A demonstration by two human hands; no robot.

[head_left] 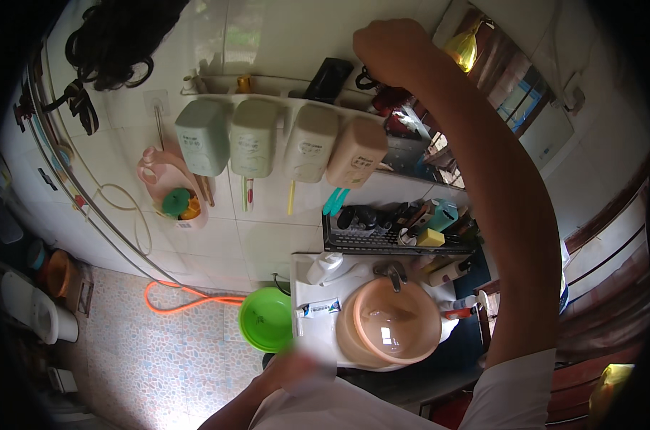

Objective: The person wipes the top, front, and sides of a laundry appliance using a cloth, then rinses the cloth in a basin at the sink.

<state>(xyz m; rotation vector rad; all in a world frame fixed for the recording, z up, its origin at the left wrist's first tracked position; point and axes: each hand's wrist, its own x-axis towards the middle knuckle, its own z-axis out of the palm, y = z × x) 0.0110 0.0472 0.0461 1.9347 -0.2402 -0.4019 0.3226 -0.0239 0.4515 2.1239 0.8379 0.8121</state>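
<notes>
My right arm stretches up across the right side, and my right hand (389, 51) is closed in a fist at the wall shelf (282, 100). Whatever its fingers hold, if anything, is hidden; a small black looped thing (366, 77) shows right below it. Beside it on the shelf leans a black flat box-like thing (328, 80). Low in front of my white top is my left hand (296, 369), by the sink counter's near left corner; its fingers are smeared. A peach basin (360, 344) holding water sits under the tap (391, 274).
Several toothbrush cups, one a pink cup (355, 154), hang under the shelf. A black rack (339, 240) holds bottles and a yellow block. Toothpaste (319, 308) lies on the counter (303, 333). A green basin (267, 319) and orange hose (189, 290) are lower left; a mirror (554, 132) hangs right.
</notes>
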